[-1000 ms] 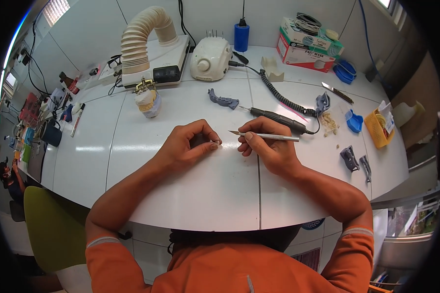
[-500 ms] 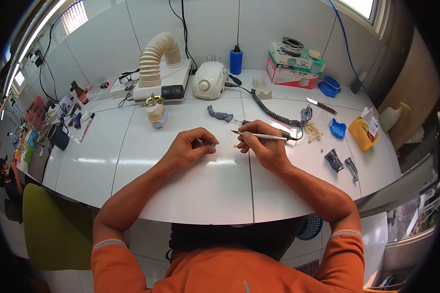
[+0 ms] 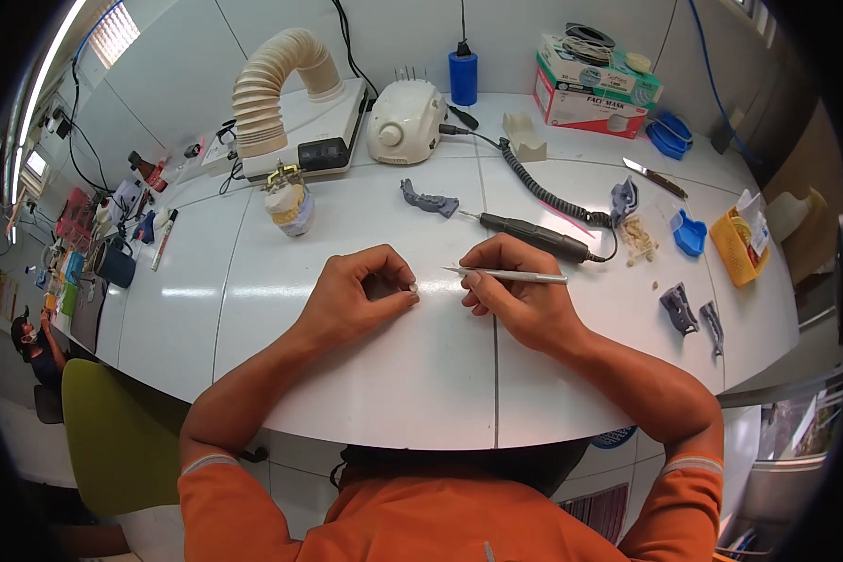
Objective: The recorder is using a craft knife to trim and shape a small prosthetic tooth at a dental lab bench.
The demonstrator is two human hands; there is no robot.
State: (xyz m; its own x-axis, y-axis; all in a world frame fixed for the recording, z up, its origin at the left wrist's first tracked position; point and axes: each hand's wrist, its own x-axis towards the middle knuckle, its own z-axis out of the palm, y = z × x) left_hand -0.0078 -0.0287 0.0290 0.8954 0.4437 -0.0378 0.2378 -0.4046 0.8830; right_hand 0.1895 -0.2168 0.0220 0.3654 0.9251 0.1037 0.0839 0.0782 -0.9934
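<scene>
My left hand (image 3: 361,290) rests on the white table with thumb and forefinger pinched on a tiny whitish piece (image 3: 413,288), mostly hidden by the fingertips. In my right hand (image 3: 515,290) is a slim silver craft knife (image 3: 525,276), held like a pen and nearly level. Its thin blade points left, toward the pinched piece, with a gap between them. Beyond my right hand lies a black rotary handpiece (image 3: 534,237) with a thin metal bit. A purple-grey silicone impression piece (image 3: 429,199) lies farther back, between the two hands.
A dental model on a brass articulator (image 3: 290,204) stands back left, before a ribbed hose (image 3: 276,80). The coiled cord runs to a white control unit (image 3: 406,122). To the right are tan pieces (image 3: 639,242), a blue tray (image 3: 689,234), more impressions (image 3: 679,309), a knife (image 3: 656,178) and a yellow basket (image 3: 740,245).
The view has shifted and come slightly closer to the table. The craft knife in my right hand has tilted to a more level angle. My left hand keeps its pinch.
</scene>
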